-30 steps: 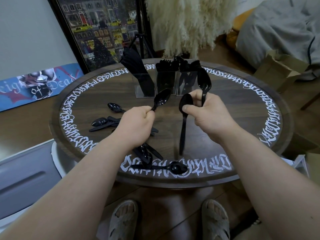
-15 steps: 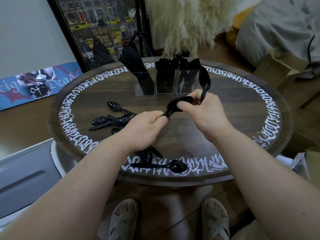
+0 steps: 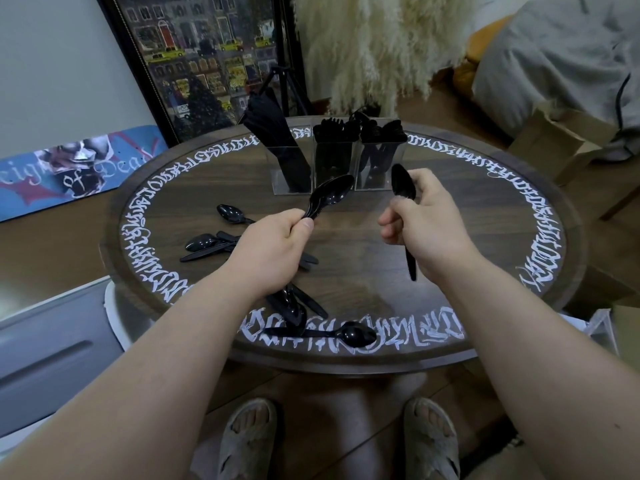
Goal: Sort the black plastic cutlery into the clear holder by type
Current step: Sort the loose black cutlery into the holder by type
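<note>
So the hands came apart. Half a second earlier the left hand and right hand were bunched together over the middle of the table, both on a spoon passing between them. That ended with the left hand gripping a stack of spoons, bowls tipped up toward the far edge, and the right hand pulled off toward the right edge, left with only one spoon, handle hanging down.

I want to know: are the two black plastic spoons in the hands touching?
Apart. The head view shows bare table between the left hand's black plastic spoon and the right hand's spoon.
</note>
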`<action>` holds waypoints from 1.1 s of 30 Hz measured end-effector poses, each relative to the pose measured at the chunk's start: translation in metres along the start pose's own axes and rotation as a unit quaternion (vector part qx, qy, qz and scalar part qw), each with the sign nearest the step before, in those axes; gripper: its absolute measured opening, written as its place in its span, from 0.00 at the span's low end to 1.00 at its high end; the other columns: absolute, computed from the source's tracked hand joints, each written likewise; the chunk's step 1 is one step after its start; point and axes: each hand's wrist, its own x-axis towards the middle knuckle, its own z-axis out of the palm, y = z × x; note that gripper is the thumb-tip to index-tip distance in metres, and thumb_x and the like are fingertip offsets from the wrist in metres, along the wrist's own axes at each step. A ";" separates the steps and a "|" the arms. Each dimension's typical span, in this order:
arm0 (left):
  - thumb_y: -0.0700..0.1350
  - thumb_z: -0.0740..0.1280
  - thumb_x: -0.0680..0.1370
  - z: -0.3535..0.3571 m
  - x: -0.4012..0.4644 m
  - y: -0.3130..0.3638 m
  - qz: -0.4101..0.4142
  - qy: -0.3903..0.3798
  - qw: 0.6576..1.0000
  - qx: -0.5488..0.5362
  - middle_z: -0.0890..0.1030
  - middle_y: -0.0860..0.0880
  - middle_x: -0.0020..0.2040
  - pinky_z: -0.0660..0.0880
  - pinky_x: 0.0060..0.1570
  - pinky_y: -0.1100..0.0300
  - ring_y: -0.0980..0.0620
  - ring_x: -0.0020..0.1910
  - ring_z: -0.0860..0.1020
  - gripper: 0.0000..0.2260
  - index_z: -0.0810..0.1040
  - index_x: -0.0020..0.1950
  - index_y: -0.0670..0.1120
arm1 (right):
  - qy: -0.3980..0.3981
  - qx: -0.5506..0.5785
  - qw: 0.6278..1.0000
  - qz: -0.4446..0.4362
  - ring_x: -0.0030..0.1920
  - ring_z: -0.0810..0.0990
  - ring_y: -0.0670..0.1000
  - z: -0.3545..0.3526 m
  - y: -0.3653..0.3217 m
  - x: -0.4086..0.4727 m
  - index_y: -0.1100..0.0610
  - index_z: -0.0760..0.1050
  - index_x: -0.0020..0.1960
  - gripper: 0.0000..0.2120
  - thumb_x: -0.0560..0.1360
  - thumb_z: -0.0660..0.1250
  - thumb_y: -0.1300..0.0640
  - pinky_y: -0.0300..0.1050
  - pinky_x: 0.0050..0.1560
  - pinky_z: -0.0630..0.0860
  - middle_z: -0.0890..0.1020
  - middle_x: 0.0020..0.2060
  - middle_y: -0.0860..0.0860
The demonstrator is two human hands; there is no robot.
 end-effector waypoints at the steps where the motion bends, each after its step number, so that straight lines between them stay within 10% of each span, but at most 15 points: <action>1: 0.51 0.54 0.83 0.000 0.000 0.000 -0.003 0.000 1.000 0.003 0.72 0.51 0.31 0.73 0.46 0.48 0.50 0.34 0.72 0.15 0.76 0.49 0.44 | 0.000 0.005 1.000 0.004 0.26 0.73 0.49 0.000 0.001 0.001 0.51 0.72 0.46 0.10 0.80 0.56 0.62 0.45 0.32 0.74 0.77 0.28 0.53; 7: 0.49 0.54 0.83 0.002 0.000 0.002 0.001 -0.005 1.000 -0.016 0.69 0.53 0.29 0.73 0.44 0.50 0.52 0.31 0.69 0.15 0.76 0.47 0.43 | 0.011 -0.039 0.999 -0.021 0.42 0.76 0.45 0.002 -0.002 0.000 0.52 0.80 0.38 0.14 0.77 0.60 0.61 0.39 0.42 0.71 0.80 0.38 0.47; 10: 0.48 0.54 0.83 0.004 0.000 0.003 0.000 -0.009 0.999 -0.035 0.69 0.53 0.30 0.69 0.41 0.53 0.52 0.33 0.69 0.15 0.77 0.52 0.42 | -0.004 0.020 0.999 -0.040 0.33 0.75 0.38 0.004 -0.005 -0.002 0.55 0.79 0.39 0.11 0.74 0.63 0.68 0.29 0.34 0.69 0.80 0.35 0.48; 16: 0.48 0.54 0.82 0.004 -0.002 0.007 -0.009 -0.049 0.995 -0.091 0.75 0.50 0.30 0.72 0.40 0.55 0.54 0.32 0.75 0.14 0.75 0.45 0.43 | -0.023 0.098 0.995 -0.019 0.28 0.73 0.45 0.008 -0.001 -0.001 0.57 0.75 0.39 0.09 0.74 0.67 0.68 0.38 0.32 0.72 0.78 0.33 0.54; 33: 0.47 0.53 0.84 0.003 -0.009 0.010 0.038 -0.112 0.993 -0.002 0.71 0.58 0.30 0.66 0.43 0.59 0.59 0.35 0.71 0.18 0.69 0.35 0.57 | 0.044 -0.191 0.957 -0.215 0.41 0.83 0.44 0.011 0.013 -0.006 0.54 0.80 0.58 0.11 0.77 0.66 0.60 0.47 0.52 0.79 0.82 0.38 0.41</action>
